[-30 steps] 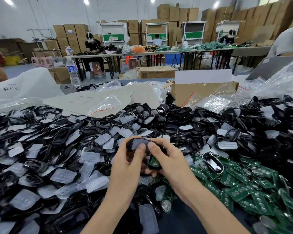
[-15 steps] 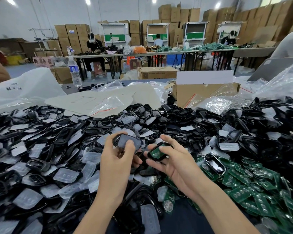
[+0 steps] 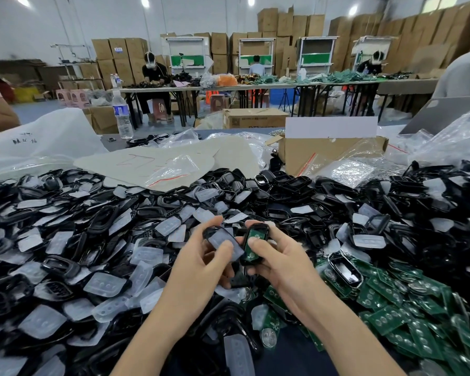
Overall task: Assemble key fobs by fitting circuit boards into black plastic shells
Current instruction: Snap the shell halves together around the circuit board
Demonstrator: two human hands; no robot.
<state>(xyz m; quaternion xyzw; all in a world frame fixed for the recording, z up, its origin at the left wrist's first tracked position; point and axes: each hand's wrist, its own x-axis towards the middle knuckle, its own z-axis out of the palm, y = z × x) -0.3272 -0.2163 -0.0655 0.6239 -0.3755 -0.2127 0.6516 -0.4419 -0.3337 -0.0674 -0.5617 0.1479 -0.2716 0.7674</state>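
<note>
My left hand (image 3: 201, 261) grips a black shell half with a clear rubber pad (image 3: 223, 240) in it, thumb pressed on the pad. My right hand (image 3: 280, 259) holds a second black shell (image 3: 255, 244) with a green circuit board seated inside, thumb on the board. The two halves sit side by side, almost touching, above the heap. A wide pile of black shells and clear pads (image 3: 92, 253) covers the table. Loose green circuit boards (image 3: 407, 316) lie heaped at the lower right.
An open cardboard box (image 3: 334, 150) and plastic bags (image 3: 158, 169) sit behind the pile. A water bottle (image 3: 122, 115) stands at the far left. A chrome-rimmed fob (image 3: 345, 270) rests on the boards. Other people work at long tables behind.
The two hands separated half a second ago, then drew close again. The board now sits inside the shell in my right hand, and both parts are raised slightly.
</note>
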